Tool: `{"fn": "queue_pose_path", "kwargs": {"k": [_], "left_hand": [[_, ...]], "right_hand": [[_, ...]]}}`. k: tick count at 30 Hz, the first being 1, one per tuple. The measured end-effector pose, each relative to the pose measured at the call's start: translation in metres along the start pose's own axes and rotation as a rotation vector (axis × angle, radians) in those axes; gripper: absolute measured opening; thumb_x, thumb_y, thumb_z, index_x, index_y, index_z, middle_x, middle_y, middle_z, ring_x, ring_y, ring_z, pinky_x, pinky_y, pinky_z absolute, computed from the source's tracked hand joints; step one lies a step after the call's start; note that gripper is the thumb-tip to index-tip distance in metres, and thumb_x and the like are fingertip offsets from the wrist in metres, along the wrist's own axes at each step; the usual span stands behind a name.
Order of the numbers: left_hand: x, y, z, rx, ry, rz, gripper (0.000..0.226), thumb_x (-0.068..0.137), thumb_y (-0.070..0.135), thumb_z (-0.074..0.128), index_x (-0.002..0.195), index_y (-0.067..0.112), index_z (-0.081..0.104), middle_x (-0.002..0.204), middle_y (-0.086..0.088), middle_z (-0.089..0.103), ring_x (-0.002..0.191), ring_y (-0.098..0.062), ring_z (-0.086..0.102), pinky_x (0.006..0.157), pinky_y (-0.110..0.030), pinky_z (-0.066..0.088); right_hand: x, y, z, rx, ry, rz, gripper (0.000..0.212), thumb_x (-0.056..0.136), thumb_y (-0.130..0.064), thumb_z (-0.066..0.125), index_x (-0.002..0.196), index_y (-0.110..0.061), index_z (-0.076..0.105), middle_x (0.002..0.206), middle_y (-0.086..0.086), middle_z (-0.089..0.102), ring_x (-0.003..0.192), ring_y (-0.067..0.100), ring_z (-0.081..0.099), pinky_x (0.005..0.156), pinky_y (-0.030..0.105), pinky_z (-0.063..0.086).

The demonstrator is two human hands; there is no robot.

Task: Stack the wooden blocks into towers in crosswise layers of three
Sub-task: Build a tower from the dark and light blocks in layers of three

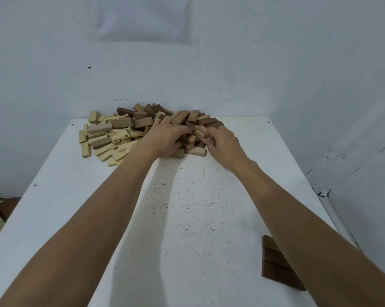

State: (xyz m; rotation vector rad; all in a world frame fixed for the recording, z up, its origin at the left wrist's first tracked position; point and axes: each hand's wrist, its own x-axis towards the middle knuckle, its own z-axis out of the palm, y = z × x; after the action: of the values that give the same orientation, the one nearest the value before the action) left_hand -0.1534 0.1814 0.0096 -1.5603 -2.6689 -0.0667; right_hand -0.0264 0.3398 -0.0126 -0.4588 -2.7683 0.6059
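Wooden blocks (129,131) are lying in a loose heap at the far edge of the tabletop (187,218), right against the wall (231,74). From my head view, I am reaching both arms out into the right part of that heap.

My left hand (165,138) is lying palm down on brown blocks, its fingers (182,130) bending over them and the thumb tucking underneath. I cannot tell whether these fingers are actually gripping anything or only resting there.

My right hand (224,142) is sitting just beside it. Its fingers (209,138) are curling narrowly round the end of a tan block (200,132), which is slanting up between the two hands.

Pale blocks (107,151), some carrying printed numbers, are spreading out to the left of my left fingers. Darker brown ones (142,111) are piling up beyond both sets of fingers, touching the wall.

A flat layer of three dark blocks (273,269) is lying side by side, well back from my right fingers toward me. My right forearm is partly covering it.
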Motion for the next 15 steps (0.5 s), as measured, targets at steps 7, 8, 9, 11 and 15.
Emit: {"fn": "queue_pose_path", "kwargs": {"k": [7,8,9,11,15], "left_hand": [[0.002,-0.005,0.002,0.076,0.021,0.086,0.051,0.09,0.02,0.061,0.138,0.027,0.043,0.145,0.0,0.044,0.123,-0.03,0.036,0.104,-0.05,0.03],[0.002,-0.006,0.003,0.073,0.03,0.088,0.048,0.091,0.022,0.061,0.136,0.026,0.044,0.152,0.0,0.036,0.126,-0.029,0.033,0.106,-0.051,0.028],[0.001,-0.006,0.004,0.066,0.037,0.087,0.046,0.092,0.024,0.061,0.135,0.026,0.045,0.158,-0.001,0.028,0.13,-0.029,0.031,0.108,-0.052,0.026],[0.0,-0.007,0.005,0.051,0.045,0.087,0.043,0.093,0.029,0.061,0.133,0.027,0.047,0.159,-0.003,0.025,0.133,-0.029,0.029,0.11,-0.052,0.023],[-0.004,-0.011,0.007,-0.005,0.055,0.078,0.039,0.093,0.032,0.062,0.13,0.025,0.05,0.154,-0.005,0.033,0.133,-0.03,0.034,0.111,-0.049,0.019]], "right_hand": [[-0.001,0.0,0.001,0.007,0.022,-0.023,0.019,0.091,-0.007,0.057,0.109,-0.01,0.062,0.104,0.012,0.054,0.085,0.028,0.055,0.067,0.03,0.037],[-0.001,0.0,0.002,0.022,0.021,-0.03,0.019,0.09,-0.006,0.058,0.109,-0.01,0.063,0.105,0.013,0.053,0.086,0.028,0.055,0.068,0.031,0.039],[-0.002,0.001,0.002,0.039,0.023,-0.035,0.02,0.089,-0.005,0.059,0.108,-0.009,0.063,0.106,0.013,0.053,0.087,0.028,0.055,0.069,0.032,0.042],[-0.002,0.004,0.001,0.067,0.033,-0.03,0.02,0.087,-0.003,0.06,0.107,-0.008,0.064,0.106,0.014,0.054,0.087,0.027,0.055,0.073,0.036,0.048],[-0.003,0.01,0.002,0.069,0.083,-0.025,0.016,0.085,-0.002,0.057,0.097,-0.008,0.065,0.096,0.011,0.062,0.083,0.027,0.057,0.07,0.041,0.05]]}}
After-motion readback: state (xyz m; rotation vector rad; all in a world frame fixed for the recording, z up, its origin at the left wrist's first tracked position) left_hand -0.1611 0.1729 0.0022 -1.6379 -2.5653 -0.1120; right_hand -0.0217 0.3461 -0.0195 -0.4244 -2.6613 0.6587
